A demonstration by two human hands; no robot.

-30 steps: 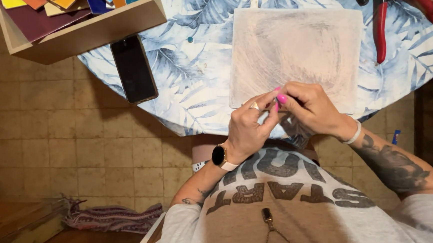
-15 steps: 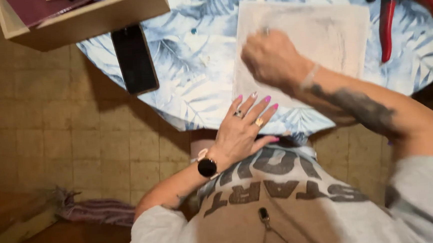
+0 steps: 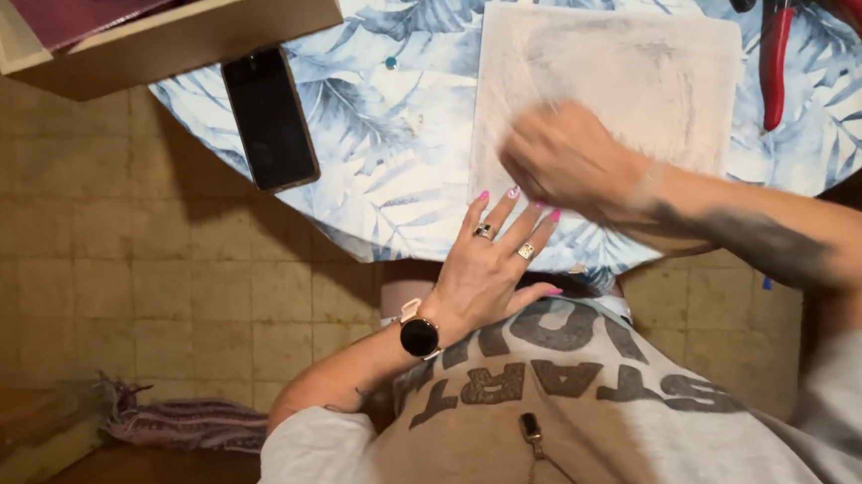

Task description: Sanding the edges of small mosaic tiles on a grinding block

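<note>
Wooden box (image 3: 169, 39): at your 10 o'clock, on the table's far left edge, you have a pale, open-topped box. Inside it lies a dark maroon sheet or book; a bit of blue shows at the box's right end. The rest is cut off by the frame.

Phone (image 3: 269, 117): a black slab with a dark screen, just below the box at 11 o'clock, lying flat on the tablecloth, its lower end near the table edge.

Table (image 3: 395, 144): round, covered with a white cloth printed with blue leaves.

Left hand (image 3: 487, 268): your fingers are spread wide and flat, holding nothing. The pink-nailed tips rest at the near edge of the board; two fingers carry rings and a black watch sits on your wrist.

Board (image 3: 630, 70): at 12 o'clock, straight ahead of you on the table, between the phone and the pliers. It is a pale, nearly square panel, off-white with grey smudging and faint rubbed streaks, darker toward the top edge.

Right hand (image 3: 566, 159): it is blurred, loosely curled over the board's lower left part. You cannot tell whether it grips anything.

Pliers (image 3: 773, 52): at 1 o'clock, red-handled tools lie just beside the board's right edge, with dark tool heads above.
</note>
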